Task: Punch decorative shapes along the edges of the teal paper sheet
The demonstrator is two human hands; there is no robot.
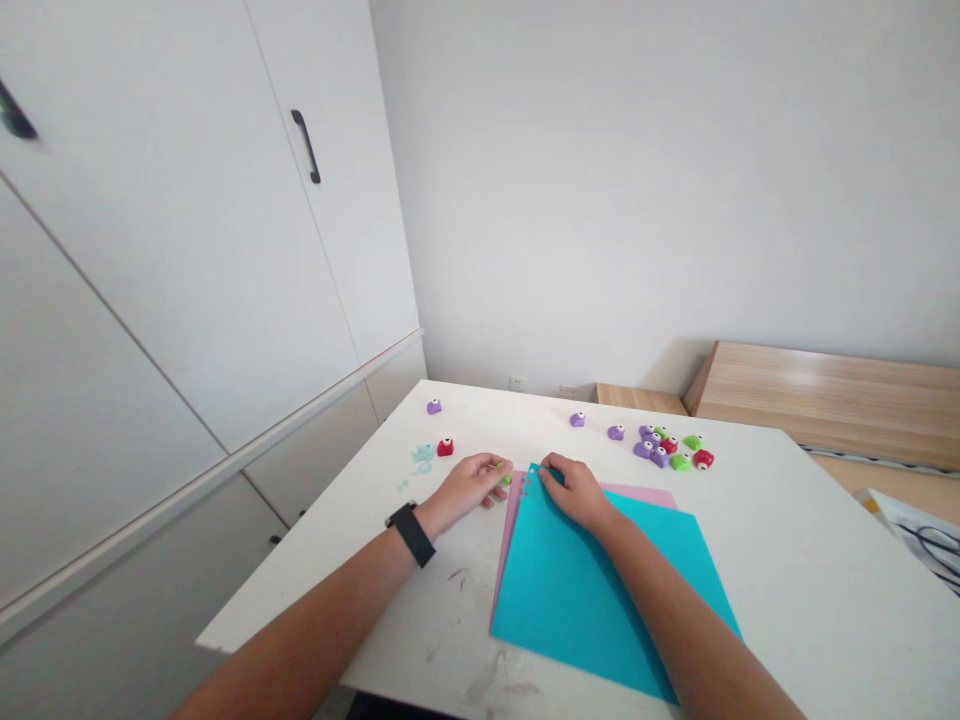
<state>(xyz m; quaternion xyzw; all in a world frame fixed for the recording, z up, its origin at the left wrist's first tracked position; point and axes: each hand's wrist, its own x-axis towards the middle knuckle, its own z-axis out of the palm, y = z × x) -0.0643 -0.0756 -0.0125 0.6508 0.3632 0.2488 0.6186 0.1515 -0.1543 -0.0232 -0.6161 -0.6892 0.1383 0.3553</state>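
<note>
"Two bare forearms [345, 620] come closest, over a large turquoise paper sheet [581, 585]. How would that handle?"

"Light, bendy and easily creased, I'd judge; hold it near an edge. The right hand [573, 488] curls at its upper-left corner; whether it grips, I can't tell. A pink paper sheet [649, 495] lies beneath."

"The left hand [477, 480]?"

"Pinching a small green plastic punch [507, 479] beside that corner: probably light, hard, best held by its sides."

"Surroundings?"

"White wall [660, 200], white cabinet [187, 230], smudged white counter [810, 570]."

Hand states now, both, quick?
Left hand: closed, holding a green punch.
Right hand: on the blue sheet near its punched corner; gripping or just pressing, can't tell.
</note>
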